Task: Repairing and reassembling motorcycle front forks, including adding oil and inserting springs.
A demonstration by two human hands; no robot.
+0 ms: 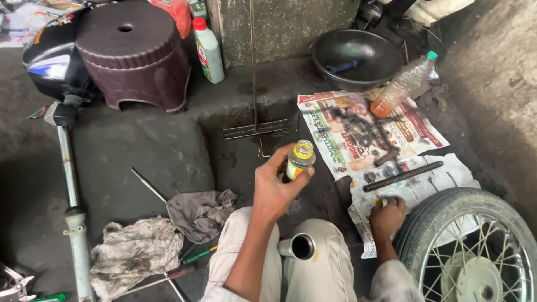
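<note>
My left hand (274, 187) holds a small open plastic bottle (300, 160) upright above the dark floor, its mouth uncapped. Just below it, between my knees, the open end of a shiny metal tube (298, 246) points up. My right hand (387, 215) rests on the newspaper (358, 131) with its fingers curled around something small that I cannot make out. A long black coil spring (403, 175) lies on the paper just above that hand, beside several small dark metal parts (362, 134).
A spoked wheel with its tyre (475, 246) stands at the lower right. A black bowl (356, 56), a clear bottle with orange liquid (401, 85), a white bottle (208, 51) and a brown stool (131, 53) lie further back. Rags (168, 232), screwdrivers and a fork leg (75, 223) are at left.
</note>
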